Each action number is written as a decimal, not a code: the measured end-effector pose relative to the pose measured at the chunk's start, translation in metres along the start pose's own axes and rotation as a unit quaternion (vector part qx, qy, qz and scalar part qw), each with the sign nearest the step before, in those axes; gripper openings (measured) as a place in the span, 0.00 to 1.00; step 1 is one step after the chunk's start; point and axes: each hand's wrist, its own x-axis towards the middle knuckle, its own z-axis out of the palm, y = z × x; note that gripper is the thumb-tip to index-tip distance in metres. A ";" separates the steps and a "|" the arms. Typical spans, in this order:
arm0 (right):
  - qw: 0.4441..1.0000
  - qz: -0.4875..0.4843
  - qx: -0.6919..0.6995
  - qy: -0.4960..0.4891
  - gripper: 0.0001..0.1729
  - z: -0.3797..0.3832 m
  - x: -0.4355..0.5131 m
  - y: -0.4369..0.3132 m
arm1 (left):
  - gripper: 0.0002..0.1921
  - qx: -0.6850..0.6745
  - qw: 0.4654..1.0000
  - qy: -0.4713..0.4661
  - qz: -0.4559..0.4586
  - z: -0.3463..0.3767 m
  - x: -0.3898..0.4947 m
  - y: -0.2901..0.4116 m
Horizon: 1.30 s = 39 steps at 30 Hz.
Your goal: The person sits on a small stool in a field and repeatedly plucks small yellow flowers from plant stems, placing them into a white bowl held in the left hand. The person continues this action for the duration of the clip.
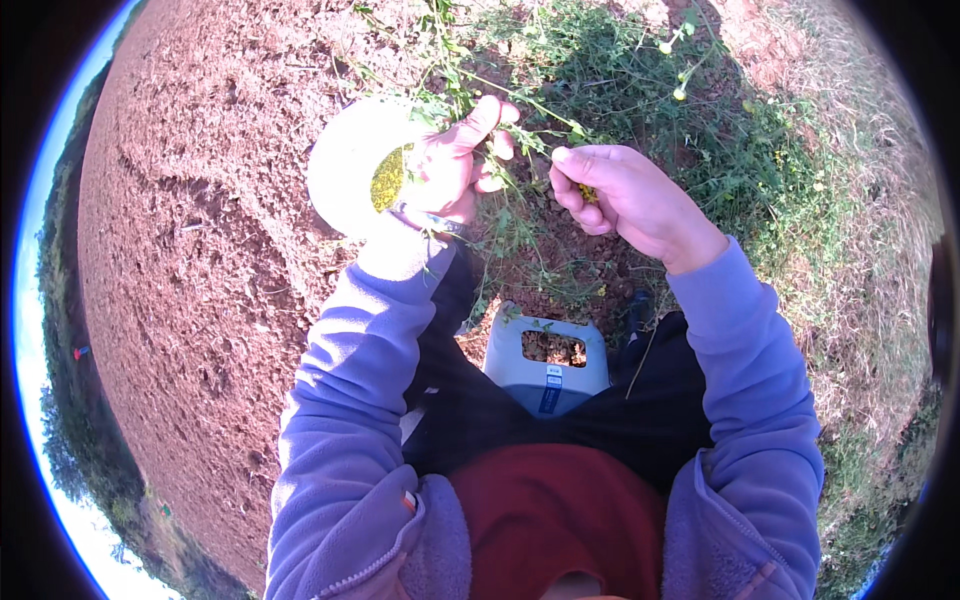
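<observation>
My left hand (450, 165) holds leafy green stems (454, 71) between thumb and fingers, beside the rim of a white round container (337, 172) with small yellow flower heads (388, 180) inside. A band circles the left wrist. To the right, my right hand (622, 191) pinches a thin stem at thumb and fingertip; small yellow flower heads (587, 193) show within its curled fingers. Longer stems with round buds (679, 94) reach across the top right. The lower part of the container is hidden behind my left hand and sleeve.
A pale plastic stool (502, 352) with a cut-out handle stands between my legs. Low green plants (630, 82) grow in front and to the right, with dry grass (862, 247) at the far right. Bare reddish soil (187, 262) spreads left. Small distant figures or objects appear at the far left.
</observation>
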 end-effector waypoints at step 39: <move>0.982 -0.010 0.175 0.063 0.15 -0.015 0.015 0.006 | 0.08 0.031 0.999 -0.014 0.038 -0.001 -0.018 0.016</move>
